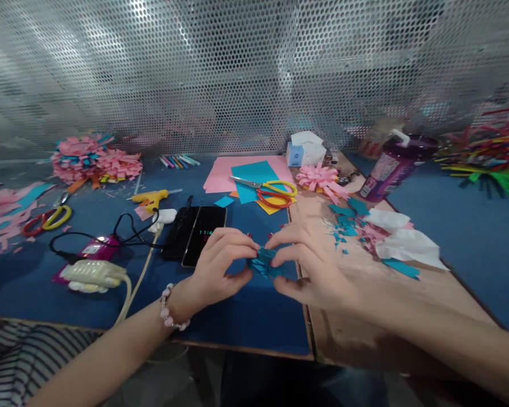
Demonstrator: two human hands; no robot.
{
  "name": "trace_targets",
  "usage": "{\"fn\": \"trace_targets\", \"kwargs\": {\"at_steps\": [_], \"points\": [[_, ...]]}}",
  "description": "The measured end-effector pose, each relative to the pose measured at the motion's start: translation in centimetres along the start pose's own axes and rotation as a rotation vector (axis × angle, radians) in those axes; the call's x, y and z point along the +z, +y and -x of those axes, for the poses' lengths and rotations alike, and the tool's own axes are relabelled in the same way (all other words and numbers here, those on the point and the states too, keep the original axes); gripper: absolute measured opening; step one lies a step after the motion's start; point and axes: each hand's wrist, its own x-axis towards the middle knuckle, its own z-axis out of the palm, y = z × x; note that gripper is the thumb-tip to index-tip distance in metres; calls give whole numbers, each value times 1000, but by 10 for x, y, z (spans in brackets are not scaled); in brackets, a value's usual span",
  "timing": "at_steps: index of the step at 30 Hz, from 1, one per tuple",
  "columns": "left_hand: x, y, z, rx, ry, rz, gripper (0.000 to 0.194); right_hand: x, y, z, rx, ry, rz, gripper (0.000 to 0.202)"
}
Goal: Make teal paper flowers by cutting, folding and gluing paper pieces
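A small folded piece of blue paper is held between both hands, over the front part of the blue table. My left hand pinches its left side, with a beaded bracelet on the wrist. On the other side, my right hand grips the paper between thumb and fingers. Beyond them, scissors with red and yellow handles lie on blue sheets and pink sheets. A phone with a lit screen rests just left of my left hand.
A yellow glue gun, cables and a power strip lie at left, near pink paper flowers. Blue scraps and crumpled tissue are at right, below a purple cup. A tissue box stands behind.
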Motion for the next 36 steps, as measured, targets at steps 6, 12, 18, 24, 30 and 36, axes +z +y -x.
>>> {"fn": "trace_targets", "kwargs": {"at_steps": [6, 12, 18, 24, 30, 36], "points": [[0, 0, 1, 7, -4, 20, 24, 0, 0, 0, -23, -3, 10, 26], [1, 1, 1, -1, -5, 15, 25, -1, 0, -1, -20, -3, 20, 25], [0, 0, 0, -4, -4, 19, 26, 0, 0, 0, 14, -5, 4, 25], [1, 0, 0, -9, -8, 22, 26, 0, 0, -1, 32, -15, 5, 26], [0, 1, 0, -6, -21, 32, 25, 0, -1, -1, 1, -37, 11, 23], [1, 0, 1, -11, -24, 21, 27, 1, -2, -1, 55, -33, 26, 28]]}}
